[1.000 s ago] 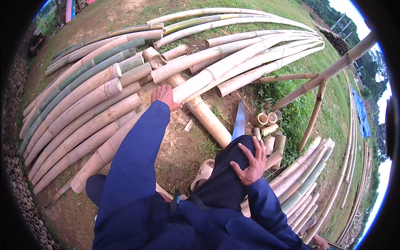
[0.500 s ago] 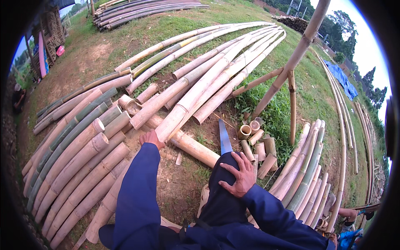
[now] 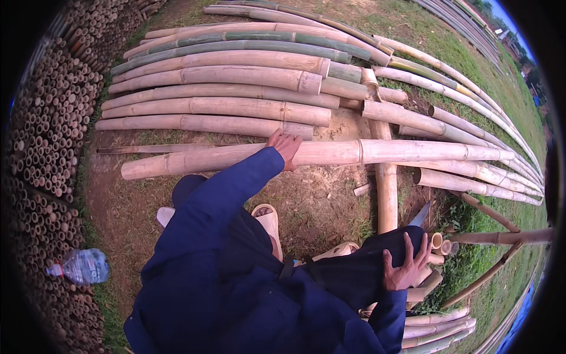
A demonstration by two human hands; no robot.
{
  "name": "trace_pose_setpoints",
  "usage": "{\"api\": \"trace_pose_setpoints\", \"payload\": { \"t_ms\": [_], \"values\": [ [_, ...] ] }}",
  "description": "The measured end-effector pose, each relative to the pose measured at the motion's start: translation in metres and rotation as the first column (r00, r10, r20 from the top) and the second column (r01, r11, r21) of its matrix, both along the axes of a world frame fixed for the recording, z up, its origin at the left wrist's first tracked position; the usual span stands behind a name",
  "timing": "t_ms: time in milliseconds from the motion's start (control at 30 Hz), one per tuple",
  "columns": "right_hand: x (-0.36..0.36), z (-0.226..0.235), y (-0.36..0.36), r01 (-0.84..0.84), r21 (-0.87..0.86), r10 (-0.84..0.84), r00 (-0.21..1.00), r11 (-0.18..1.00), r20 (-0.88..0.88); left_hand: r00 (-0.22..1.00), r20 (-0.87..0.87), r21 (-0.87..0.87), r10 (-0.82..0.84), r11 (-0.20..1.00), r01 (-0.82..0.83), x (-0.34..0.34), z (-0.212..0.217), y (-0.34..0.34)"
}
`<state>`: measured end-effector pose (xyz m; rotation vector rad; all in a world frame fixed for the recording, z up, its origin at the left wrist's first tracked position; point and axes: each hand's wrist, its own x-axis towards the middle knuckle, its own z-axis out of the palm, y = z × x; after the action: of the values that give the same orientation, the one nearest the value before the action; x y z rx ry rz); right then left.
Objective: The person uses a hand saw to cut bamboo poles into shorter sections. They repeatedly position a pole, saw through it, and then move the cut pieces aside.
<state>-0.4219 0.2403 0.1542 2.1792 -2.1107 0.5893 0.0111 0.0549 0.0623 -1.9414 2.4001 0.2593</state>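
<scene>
My left hand [image 3: 285,148] is closed over the top of a long pale bamboo pole [image 3: 330,152], its fingers reaching across the far side. The pole crosses in front of me from left to right and lies over a thick bamboo crosspiece [image 3: 386,197]. My right hand [image 3: 407,264] rests on my bent right knee with fingers spread, holding nothing. Just past that knee sticks out a saw-like metal blade [image 3: 421,215]; its handle is hidden. Short cut bamboo pieces [image 3: 437,240] lie beside the knee, partly covered by my hand and leg.
Cut bamboo poles [image 3: 224,109], tan and green, lie side by side beyond my left hand. Stacked bamboo ends [image 3: 50,141] line the left, near a clear plastic bottle [image 3: 85,266]. A bamboo post [image 3: 501,237] with braces stands at right; more poles [image 3: 439,330] lie lower right.
My view has swung left, bringing the stacked bamboo and the bottle into sight. My left hand is now farther from the crosspiece along the pole. The right hand stays on the knee.
</scene>
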Motion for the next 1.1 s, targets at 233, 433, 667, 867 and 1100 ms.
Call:
{"api": "trace_pose_setpoints", "payload": {
  "t_ms": [233,433,667,867,1100],
  "values": [
    [-0.007,-0.008,-0.003,-0.077,-0.028,0.073,0.990,0.997,-0.118,0.977,0.153,0.007,0.145,0.989,-0.148,0.157,-0.006,0.073],
    [-0.006,-0.003,-0.004,-0.064,0.018,0.066,0.992,0.998,-0.110,0.955,0.174,-0.053,0.238,0.971,-0.233,0.228,-0.027,0.093],
    [-0.004,-0.013,-0.016,0.020,0.156,-0.015,0.999,0.987,-0.032,0.939,0.222,0.153,0.261,0.942,-0.297,0.206,0.020,0.082],
    [-0.004,-0.018,-0.023,0.014,0.135,-0.008,0.999,0.991,-0.049,0.976,-0.073,-0.063,0.203,0.976,-0.208,0.123,0.042,0.025],
    [0.001,-0.014,-0.015,0.064,0.136,-0.060,0.998,0.989,-0.028,0.989,-0.134,-0.189,0.062,0.978,-0.087,0.033,0.015,-0.047]
  ]
}}
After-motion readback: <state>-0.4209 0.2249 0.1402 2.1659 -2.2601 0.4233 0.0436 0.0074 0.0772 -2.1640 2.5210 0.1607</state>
